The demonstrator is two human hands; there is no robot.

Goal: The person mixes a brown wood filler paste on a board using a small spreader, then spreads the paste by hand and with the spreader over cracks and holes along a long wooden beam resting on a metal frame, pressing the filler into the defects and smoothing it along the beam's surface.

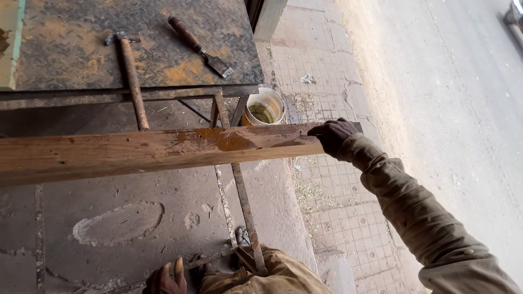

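The right hand (333,136) grips the far end of a long plank (152,152); the left hand (165,280) hangs low, fingers loose. A hammer (131,71) and chisel (199,46) lie on the metal table (60,49) near its front edge, a bucket (265,106) below its corner.

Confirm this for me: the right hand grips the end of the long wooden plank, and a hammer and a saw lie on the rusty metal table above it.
Not quite. The right hand does grip the end of the long wooden plank, and a hammer does lie on the rusty metal table. The second tool is a chisel with a wooden handle, not a saw. The head view shows it.
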